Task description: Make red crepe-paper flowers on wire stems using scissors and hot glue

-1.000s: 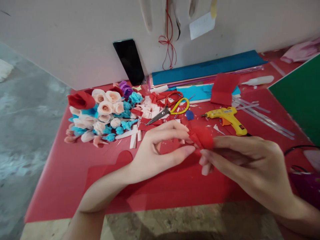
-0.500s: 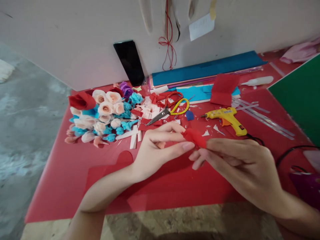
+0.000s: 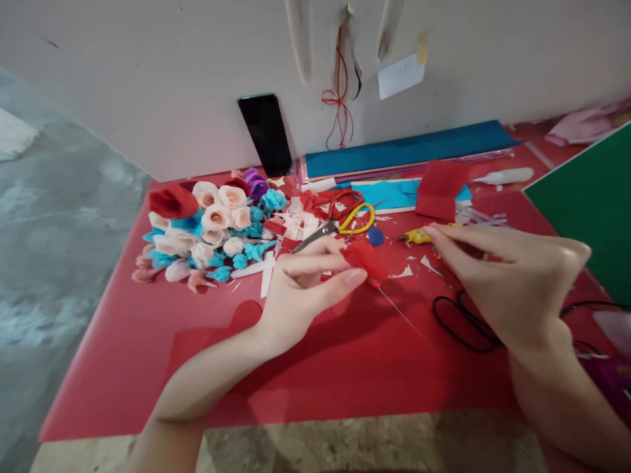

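Observation:
My left hand [image 3: 305,289] pinches a small rolled red paper petal piece [image 3: 367,259] between thumb and fingers. A thin pale strand [image 3: 399,312] runs from its lower end toward the lower right; whether it is wire or glue I cannot tell. My right hand [image 3: 503,276] is apart from the red piece, thumb and forefinger pressed together in front of the yellow glue gun [image 3: 419,236]. What those fingertips hold, if anything, is too small to make out. The hand hides most of the glue gun. Scissors [image 3: 340,225] with red and yellow handles lie open beyond my left hand.
Paper flowers [image 3: 217,217] are heaped at the left. A phone [image 3: 266,135] leans on the wall panel. Blue paper [image 3: 409,150], a red paper piece [image 3: 441,190], a white glue bottle [image 3: 507,176] and a green board [image 3: 586,203] lie behind. A black cord [image 3: 456,322] loops beside my right hand.
My right hand has let go of the red paper piece and moved right and up, in front of the glue gun. My left hand still holds the piece, where a thin strand now shows.

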Available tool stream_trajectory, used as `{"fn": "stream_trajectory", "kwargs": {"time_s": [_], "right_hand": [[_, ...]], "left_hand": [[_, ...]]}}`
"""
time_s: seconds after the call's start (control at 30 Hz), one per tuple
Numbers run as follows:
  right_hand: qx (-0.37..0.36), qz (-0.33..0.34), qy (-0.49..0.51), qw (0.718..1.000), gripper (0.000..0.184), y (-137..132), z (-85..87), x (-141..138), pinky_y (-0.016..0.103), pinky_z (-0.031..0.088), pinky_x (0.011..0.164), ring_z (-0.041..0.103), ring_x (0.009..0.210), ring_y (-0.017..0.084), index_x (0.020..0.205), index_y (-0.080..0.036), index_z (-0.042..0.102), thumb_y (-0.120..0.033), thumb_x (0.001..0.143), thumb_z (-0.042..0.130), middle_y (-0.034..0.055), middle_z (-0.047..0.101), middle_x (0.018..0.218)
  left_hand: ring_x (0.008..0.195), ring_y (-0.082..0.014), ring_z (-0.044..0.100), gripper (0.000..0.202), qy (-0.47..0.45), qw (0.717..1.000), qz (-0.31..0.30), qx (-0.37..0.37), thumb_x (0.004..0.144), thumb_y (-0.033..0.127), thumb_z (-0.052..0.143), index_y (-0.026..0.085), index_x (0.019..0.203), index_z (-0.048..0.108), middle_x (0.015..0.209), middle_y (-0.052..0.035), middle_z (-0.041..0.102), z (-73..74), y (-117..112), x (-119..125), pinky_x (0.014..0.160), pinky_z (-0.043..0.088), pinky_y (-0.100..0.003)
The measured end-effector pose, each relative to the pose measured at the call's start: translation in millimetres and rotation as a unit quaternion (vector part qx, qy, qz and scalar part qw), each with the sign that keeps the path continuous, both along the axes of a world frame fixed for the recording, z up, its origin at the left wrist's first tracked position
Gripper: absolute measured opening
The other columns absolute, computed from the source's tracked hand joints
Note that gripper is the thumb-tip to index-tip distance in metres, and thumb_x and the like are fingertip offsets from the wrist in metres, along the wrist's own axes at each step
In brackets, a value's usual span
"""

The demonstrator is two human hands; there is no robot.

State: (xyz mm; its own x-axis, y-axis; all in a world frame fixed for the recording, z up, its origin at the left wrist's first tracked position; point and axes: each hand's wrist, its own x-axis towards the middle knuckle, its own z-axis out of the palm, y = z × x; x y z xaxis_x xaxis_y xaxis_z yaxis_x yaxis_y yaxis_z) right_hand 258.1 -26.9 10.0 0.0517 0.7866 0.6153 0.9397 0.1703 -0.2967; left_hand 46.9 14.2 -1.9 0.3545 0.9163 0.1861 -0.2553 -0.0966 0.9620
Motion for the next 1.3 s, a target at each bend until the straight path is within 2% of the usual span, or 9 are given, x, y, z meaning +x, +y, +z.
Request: {"fn": "stream_trajectory", "kwargs": {"time_s": [0.07, 0.13, 0.2, 0.27, 0.37, 0.53, 0.7, 1.07, 1.3], "right_hand": [[0.001, -0.007, -0.036, 0.999, 0.022, 7.3, -3.6, 9.0, 0.03, 0.03, 0.042, 0.053, 0.045, 0.014, 0.06, -0.021, 0.061, -0.022, 0.082, 0.061, 0.0017, 0.06, 0.048], [-0.013, 0.013, -0.029, 0.999, 0.006, 14.0, -7.0, 13.9, 0.028, 0.037, 0.044, 0.058, 0.052, 0.014, 0.079, -0.021, 0.066, -0.019, 0.081, 0.061, 0.0033, 0.067, 0.066], [-0.027, 0.048, -0.013, 0.998, 0.031, 17.6, -8.2, 12.1, 0.027, 0.051, 0.066, 0.065, 0.084, 0.019, 0.11, -0.021, 0.061, -0.013, 0.081, 0.057, 0.0079, 0.067, 0.106], [-0.031, 0.084, 0.019, 0.996, 0.039, 15.7, -5.9, 3.4, 0.033, 0.049, 0.089, 0.057, 0.11, 0.022, 0.119, -0.019, 0.056, -0.009, 0.081, 0.053, 0.0096, 0.058, 0.124], [-0.077, 0.151, 0.121, 0.978, 0.019, 2.9, 2.4, -16.5, 0.031, 0.052, 0.085, 0.064, 0.094, 0.018, 0.099, -0.018, 0.064, -0.013, 0.085, 0.051, 0.006, 0.069, 0.1], [-0.12, 0.239, 0.246, 0.932, 0.014, -18.5, 13.0, -42.2, 0.017, 0.054, 0.064, 0.066, 0.067, 0.01, 0.09, -0.018, 0.062, -0.01, 0.079, 0.059, -0.0002, 0.071, 0.078], [-0.135, 0.218, 0.287, 0.923, 0.014, -21.9, 14.9, -48.7, 0.016, 0.049, 0.05, 0.06, 0.051, 0.008, 0.078, -0.019, 0.058, -0.005, 0.076, 0.059, -0.0031, 0.066, 0.064], [-0.123, 0.194, 0.335, 0.914, 0.016, -24.9, 11.8, -48.4, 0.014, 0.05, 0.048, 0.06, 0.049, 0.007, 0.077, -0.019, 0.06, -0.003, 0.074, 0.062, -0.0051, 0.065, 0.059], [-0.11, 0.186, 0.284, 0.934, 0.017, -26.5, 14.2, -44.6, 0.014, 0.047, 0.048, 0.055, 0.045, 0.004, 0.077, -0.021, 0.06, -0.004, 0.076, 0.062, -0.0081, 0.06, 0.055]], "left_hand": [[0.066, -0.0105, 0.052, 0.005, -0.01, 1.0, -0.004, 0.0, 0.073, 0.028, 0.071, 0.032, 0.074, 0.075, 0.067, 0.0017, 0.058, 0.3, -0.1, -0.3, 0.062, 0.048, -0.026], [0.065, -0.0097, 0.051, 0.007, -0.019, 1.0, -0.009, -0.001, 0.073, 0.027, 0.071, 0.032, 0.074, 0.074, 0.068, 0.0021, 0.058, 0.7, -0.3, -0.3, 0.062, 0.047, -0.025], [0.065, -0.0094, 0.051, 0.006, -0.021, 1.0, -0.011, -0.005, 0.073, 0.025, 0.071, 0.031, 0.072, 0.074, 0.068, 0.002, 0.058, 0.9, -0.5, -0.2, 0.062, 0.046, -0.024], [0.065, -0.0096, 0.052, 0.005, -0.017, 1.0, -0.016, -0.012, 0.073, 0.025, 0.071, 0.028, 0.07, 0.074, 0.069, 0.0015, 0.059, 0.9, -0.5, 0.1, 0.063, 0.047, -0.025], [0.068, -0.0096, 0.054, 0.007, -0.029, 0.999, -0.023, -0.019, 0.073, 0.023, 0.071, 0.029, 0.07, 0.074, 0.072, 0.0015, 0.062, 0.0, -0.8, 1.0, 0.068, 0.048, -0.025], [0.072, -0.0102, 0.058, 0.008, -0.035, 0.998, -0.025, -0.048, 0.07, 0.023, 0.074, 0.03, 0.069, 0.074, 0.074, 0.0021, 0.066, -3.9, -3.4, 3.7, 0.073, 0.05, -0.026], [0.073, -0.0104, 0.059, 0.007, -0.021, 0.998, -0.037, -0.046, 0.069, 0.021, 0.074, 0.028, 0.069, 0.074, 0.075, 0.001, 0.065, -5.1, -6.0, 5.7, 0.073, 0.05, -0.025], [0.073, -0.0115, 0.058, 0.006, 0.007, 0.999, -0.037, -0.019, 0.069, 0.021, 0.074, 0.026, 0.067, 0.073, 0.073, -0.0001, 0.064, -4.3, -6.4, 6.4, 0.071, 0.05, -0.025], [0.072, -0.0121, 0.058, 0.009, 0.015, 0.999, -0.034, -0.003, 0.071, 0.021, 0.073, 0.03, 0.071, 0.075, 0.076, -0.0002, 0.064, -6.7, -6.5, 4.5, 0.069, 0.05, -0.027]]}}
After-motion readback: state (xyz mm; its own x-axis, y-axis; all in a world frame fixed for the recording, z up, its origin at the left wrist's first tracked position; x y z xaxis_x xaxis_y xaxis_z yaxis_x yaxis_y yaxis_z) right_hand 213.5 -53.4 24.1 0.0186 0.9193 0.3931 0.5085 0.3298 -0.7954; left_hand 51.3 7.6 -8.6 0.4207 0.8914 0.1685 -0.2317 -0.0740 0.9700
